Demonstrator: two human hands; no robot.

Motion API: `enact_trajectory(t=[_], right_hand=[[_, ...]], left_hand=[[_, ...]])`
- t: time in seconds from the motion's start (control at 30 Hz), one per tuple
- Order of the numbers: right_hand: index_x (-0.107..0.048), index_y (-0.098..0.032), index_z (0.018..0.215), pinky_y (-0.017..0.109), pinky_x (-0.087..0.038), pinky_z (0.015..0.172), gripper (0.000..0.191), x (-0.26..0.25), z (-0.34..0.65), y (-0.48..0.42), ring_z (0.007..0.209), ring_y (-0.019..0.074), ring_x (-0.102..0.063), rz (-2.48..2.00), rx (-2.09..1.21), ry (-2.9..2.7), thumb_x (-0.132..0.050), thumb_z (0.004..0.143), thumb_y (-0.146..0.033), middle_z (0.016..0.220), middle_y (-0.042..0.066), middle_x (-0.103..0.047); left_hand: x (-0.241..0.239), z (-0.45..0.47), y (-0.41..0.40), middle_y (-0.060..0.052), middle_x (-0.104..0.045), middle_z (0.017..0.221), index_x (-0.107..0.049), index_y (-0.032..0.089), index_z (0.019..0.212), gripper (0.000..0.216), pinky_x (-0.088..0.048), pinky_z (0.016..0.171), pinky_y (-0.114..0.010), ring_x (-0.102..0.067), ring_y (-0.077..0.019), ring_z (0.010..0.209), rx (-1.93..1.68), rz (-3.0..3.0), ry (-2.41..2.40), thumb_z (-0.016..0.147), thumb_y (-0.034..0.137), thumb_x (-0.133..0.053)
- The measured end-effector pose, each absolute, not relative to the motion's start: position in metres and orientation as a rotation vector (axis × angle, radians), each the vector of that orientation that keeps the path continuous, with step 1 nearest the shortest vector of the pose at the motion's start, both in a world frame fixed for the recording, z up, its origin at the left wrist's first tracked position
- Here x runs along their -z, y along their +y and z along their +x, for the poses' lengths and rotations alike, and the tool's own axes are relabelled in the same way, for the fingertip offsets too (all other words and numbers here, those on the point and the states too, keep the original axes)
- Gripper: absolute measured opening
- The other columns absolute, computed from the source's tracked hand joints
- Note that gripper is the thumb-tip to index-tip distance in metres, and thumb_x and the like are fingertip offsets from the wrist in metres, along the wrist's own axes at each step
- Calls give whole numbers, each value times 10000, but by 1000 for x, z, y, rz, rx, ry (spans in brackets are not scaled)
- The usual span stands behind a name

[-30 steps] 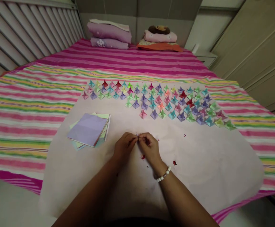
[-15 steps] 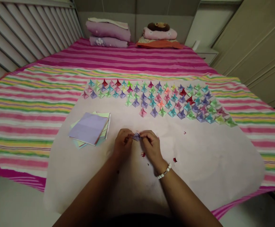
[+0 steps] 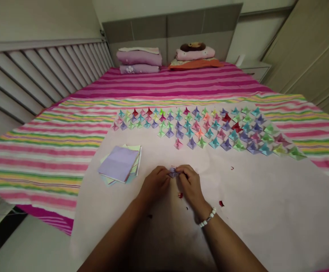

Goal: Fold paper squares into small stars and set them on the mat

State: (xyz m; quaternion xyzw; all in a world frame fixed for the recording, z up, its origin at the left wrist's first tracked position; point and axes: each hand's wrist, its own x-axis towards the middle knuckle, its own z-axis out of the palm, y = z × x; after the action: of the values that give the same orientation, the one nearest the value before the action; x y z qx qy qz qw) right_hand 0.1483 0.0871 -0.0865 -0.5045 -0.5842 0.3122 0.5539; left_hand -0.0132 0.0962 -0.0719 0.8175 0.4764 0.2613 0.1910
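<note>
A small purple folded-paper piece (image 3: pixel 173 172) is held between my two hands, low over the pale sheet (image 3: pixel 255 211). My left hand (image 3: pixel 157 184) pinches its left corner, and my right hand (image 3: pixel 192 184) pinches the right one. Both hands are closed, with the fingertips partly hidden. Beyond them, rows of small origami paper pieces (image 3: pixel 192 142) stand in many colours. To the left of my hands lies a stack of square paper sheets (image 3: pixel 119 164), purple on top. A red scrap (image 3: pixel 180 195) rests just below my hands.
More red scraps lie on the sheet, one dark red scrap (image 3: pixel 221 203) to the right of my wrist. A striped bedspread (image 3: pixel 39 151) spreads around the sheet. Folded purple bedding (image 3: pixel 138 58) and an orange-and-pink pile (image 3: pixel 195 62) sit by the headboard (image 3: pixel 150 30). A slatted rail (image 3: pixel 53 71) runs along the left.
The camera view has tilted up and shifted left, so everything appears lower and further right. My hands keep hold of the purple paper piece in nearly the same pose.
</note>
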Motion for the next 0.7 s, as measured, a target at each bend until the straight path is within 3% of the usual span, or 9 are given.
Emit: enact_trajectory(t=[0.33, 0.47, 0.7], right_hand=[[-657, -215, 814, 361, -489, 780, 239, 88, 149, 88, 858, 213, -604, -1168, -693, -1430, -472, 743, -81, 892, 61, -637], [-668, -219, 889, 369, -486, 765, 261, 90, 150, 87, 912, 229, -591, -1171, -654, -1443, -486, 751, -93, 1001, 84, -626], [-634, -218, 946, 302, -443, 526, 215, 93, 146, 86, 635, 158, -524, -1207, -618, -1270, -516, 782, -145, 1054, 93, -589]], left_hand=[[56, -26, 108, -49, -710, 885, -694, 220, 919, 203, -505, 756, -311, -655, -191, 830, -392, 2567, 1345, 875, 136, -514], [42, -31, 109, -48, -729, 864, -701, 210, 918, 172, -494, 756, -320, -660, -195, 817, -511, 2534, 1291, 871, 173, -540], [19, -64, 131, -40, -729, 851, -698, 218, 908, 157, -498, 744, -295, -655, -175, 798, -870, 2280, 1471, 858, 236, -550]])
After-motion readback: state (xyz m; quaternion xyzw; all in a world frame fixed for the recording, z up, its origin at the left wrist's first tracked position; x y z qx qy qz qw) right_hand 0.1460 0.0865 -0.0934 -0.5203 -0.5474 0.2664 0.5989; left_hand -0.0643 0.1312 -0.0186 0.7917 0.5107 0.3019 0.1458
